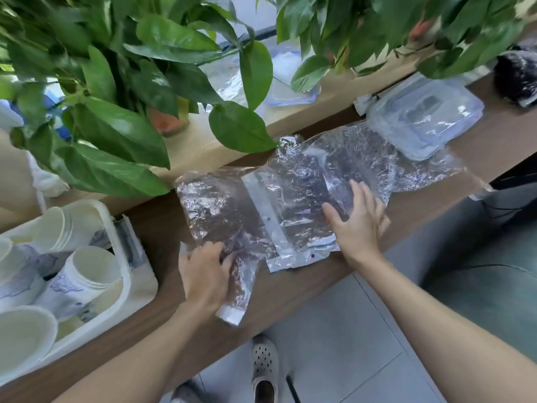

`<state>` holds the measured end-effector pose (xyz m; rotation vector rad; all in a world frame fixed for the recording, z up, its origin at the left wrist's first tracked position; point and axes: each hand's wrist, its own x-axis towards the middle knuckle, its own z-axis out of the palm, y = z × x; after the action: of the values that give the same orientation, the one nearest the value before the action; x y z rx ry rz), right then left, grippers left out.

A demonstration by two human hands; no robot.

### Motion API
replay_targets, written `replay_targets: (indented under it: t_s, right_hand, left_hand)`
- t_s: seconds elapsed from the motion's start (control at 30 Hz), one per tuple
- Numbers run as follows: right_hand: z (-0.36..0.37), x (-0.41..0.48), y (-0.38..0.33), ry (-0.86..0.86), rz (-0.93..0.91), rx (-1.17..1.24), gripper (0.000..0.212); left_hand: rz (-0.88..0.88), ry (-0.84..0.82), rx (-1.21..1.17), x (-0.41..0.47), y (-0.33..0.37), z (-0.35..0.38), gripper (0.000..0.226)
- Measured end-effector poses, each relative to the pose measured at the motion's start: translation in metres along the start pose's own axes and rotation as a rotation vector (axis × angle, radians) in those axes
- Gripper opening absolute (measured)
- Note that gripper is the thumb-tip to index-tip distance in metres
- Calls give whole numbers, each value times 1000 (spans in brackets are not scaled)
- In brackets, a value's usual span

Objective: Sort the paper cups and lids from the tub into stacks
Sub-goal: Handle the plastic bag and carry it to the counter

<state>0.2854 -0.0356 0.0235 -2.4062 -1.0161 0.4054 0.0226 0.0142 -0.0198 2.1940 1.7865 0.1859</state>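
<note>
Two cup stacks (84,274) lie sideways in the tub (141,285), mouths pointing right.

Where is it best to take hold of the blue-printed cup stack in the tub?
Probably around its wall near the raised base end, from above: the cup stack lies tilted in the tub, mouth end hidden. The left hand, gripping the plastic bag, is nearest.

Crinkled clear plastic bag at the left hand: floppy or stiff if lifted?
Probably floppy: the crinkled clear plastic bag is creased and bunches where the left hand grips it. Likely light: it looks thin and empty. Its glossy film may slide on the brown wooden counter.
</note>
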Motion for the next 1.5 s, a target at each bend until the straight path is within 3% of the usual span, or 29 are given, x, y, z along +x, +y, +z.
replay_targets:
  t_s: [0.07,0.2,0.3,0.4,0.43,0.53,0.67,0.8,0.97,1.1,1.3,1.5]
  right_hand:
    - [1,7,-2,-32,20,7,83]
    - [11,19,-6,-31,62,-22,93]
    - [19,26,-6,52,35,-2,52]
    - [18,24,-11,115,-36,16,16]
    - [14,23,-13,141,-51,32,14]
    - [-10,17,-26,226,-80,154,9]
    - [-60,-7,-68,203,-239,320,3]
    - [-106,-54,-132,40,-359,624,22]
    - [-122,-112,-220,-207,-473,848,12]
    - [-123,-170,-289,-534,-611,995,41]
    - [-90,-268,-384,-805,-859,1022,30]
    - [-50,-375,-456,-1156,-1083,950,66]
  left_hand:
    - [69,48,-11,3,7,-12,35]
    - [127,60,-123,9,20,-37,14]
    - [-72,-114,-268,20,29,-51,27]
    - [111,-34,-232,27,34,-63,18]
    - [137,-20,-260,27,37,-71,26]
    - [220,-4,-246,25,46,-97,81]
    - [297,63,-238,20,59,-146,89]
    - [309,102,-311,2,60,-206,93]
    - [307,210,-270,-24,25,-280,93]
    - [217,317,-308,-62,-24,-337,85]
    - [40,421,-409,-153,-118,-418,36]
    - [-187,604,-445,-264,-185,-467,43]
